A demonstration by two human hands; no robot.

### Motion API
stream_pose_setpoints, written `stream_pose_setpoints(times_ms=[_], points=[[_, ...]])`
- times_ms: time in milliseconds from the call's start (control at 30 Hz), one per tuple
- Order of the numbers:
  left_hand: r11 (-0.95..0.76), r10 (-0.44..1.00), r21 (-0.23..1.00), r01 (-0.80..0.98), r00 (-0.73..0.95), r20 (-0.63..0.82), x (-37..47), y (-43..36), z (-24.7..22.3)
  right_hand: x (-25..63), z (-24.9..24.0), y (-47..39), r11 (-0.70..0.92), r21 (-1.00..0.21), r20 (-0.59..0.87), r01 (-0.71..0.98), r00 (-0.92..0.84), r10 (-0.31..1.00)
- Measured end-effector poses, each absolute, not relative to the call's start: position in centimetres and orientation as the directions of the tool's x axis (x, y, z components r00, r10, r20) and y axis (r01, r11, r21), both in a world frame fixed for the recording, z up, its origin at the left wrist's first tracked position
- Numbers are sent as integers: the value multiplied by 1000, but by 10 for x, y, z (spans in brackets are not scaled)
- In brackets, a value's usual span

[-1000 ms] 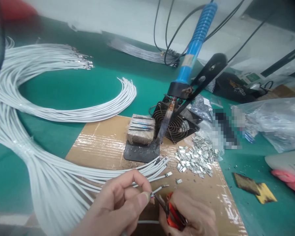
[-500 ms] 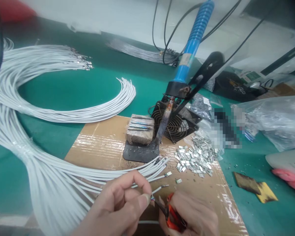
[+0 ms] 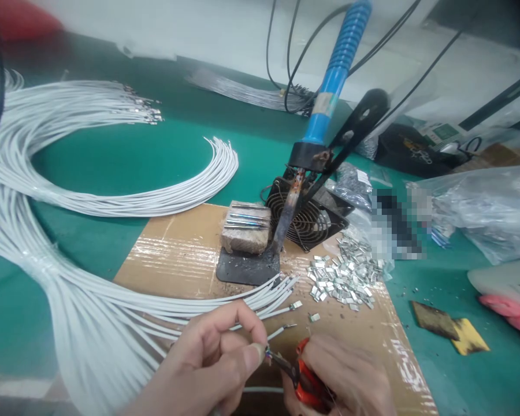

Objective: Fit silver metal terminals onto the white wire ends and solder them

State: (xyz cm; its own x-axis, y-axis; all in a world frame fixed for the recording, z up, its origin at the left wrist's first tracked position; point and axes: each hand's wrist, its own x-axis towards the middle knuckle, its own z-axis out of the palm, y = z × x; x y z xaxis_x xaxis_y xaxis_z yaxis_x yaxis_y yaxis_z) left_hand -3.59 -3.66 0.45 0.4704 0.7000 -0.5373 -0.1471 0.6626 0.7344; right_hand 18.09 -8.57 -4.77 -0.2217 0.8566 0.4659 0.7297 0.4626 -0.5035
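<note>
We've got one thin white wire (image 3: 266, 349) pinched between thumb and forefinger of the left hand (image 3: 212, 361), low in the frame just over the cardboard sheet (image 3: 177, 260), so that grip is clamped on the wire with only its stripped, colored tip poking out. The right hand (image 3: 342, 378) is closed around the red-handled pliers (image 3: 301, 378), and their dark nose sits right at that tip. Can't tell if the nose has actually closed on the strands.

To do this bit well, we'd say keep the pinch close to the wire end so it can't wobble, and bring the pliers in square rather than at a slant.

Just beyond the hands, the fanned wire bundle (image 3: 112, 300) ends on the cardboard, with a heap of small metal terminals (image 3: 342, 277) to the right. Behind those, the blue-handled soldering iron (image 3: 329, 86) leans in its stand by the little fan (image 3: 305, 222) on the green bench (image 3: 164, 150).

Compared with half a second ago, hardly anything changed: the pliers crept a touch closer to the fingertips, and the view shifted slightly.
</note>
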Motion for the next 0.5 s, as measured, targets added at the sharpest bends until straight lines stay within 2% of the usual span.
stream_pose_setpoints(times_ms=[167, 333, 500], points=[[668, 687, 736, -110, 469, -554, -35, -37, 3, 180, -49, -85, 473, -501, 485, 725, -217, 847], [702, 663, 712, -16, 380, -645, -31, -33, 16, 179, -47, -85, 461, -512, 489, 724, -196, 850], [700, 657, 713, 36, 358, -663, -29, -32, 19, 179, -51, -87, 452, -487, 506, 747, -180, 843]])
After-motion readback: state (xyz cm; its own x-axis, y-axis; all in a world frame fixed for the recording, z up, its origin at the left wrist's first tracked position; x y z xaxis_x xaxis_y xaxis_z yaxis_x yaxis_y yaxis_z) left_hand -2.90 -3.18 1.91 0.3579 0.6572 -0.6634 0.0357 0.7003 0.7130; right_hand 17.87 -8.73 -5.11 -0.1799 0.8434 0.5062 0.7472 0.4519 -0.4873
